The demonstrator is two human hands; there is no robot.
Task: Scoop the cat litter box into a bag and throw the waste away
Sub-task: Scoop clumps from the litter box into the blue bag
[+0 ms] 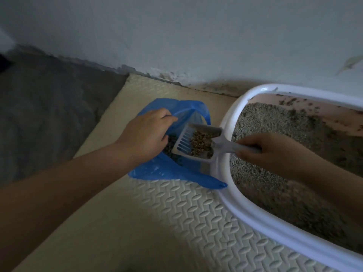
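Observation:
A blue plastic bag (167, 171) lies open on the mat, just left of the litter box. My left hand (145, 134) grips the bag's upper edge and holds its mouth apart. My right hand (269, 150) is closed on the handle of a grey slotted scoop (196, 142). The scoop hangs over the bag's mouth and carries a brownish clump of litter (202, 144). Dark waste (170, 149) shows inside the bag under the scoop. The white-rimmed litter box (227, 185) on the right holds grey litter (275, 122); its pink inner wall is smeared with stuck bits.
A cream foam mat (176, 222) with an embossed pattern covers the floor under the bag and box. Bare grey floor (49, 114) lies to the left. A pale wall (176, 36) runs behind, with dirt and spilled litter along its base. A leaf shows at far right.

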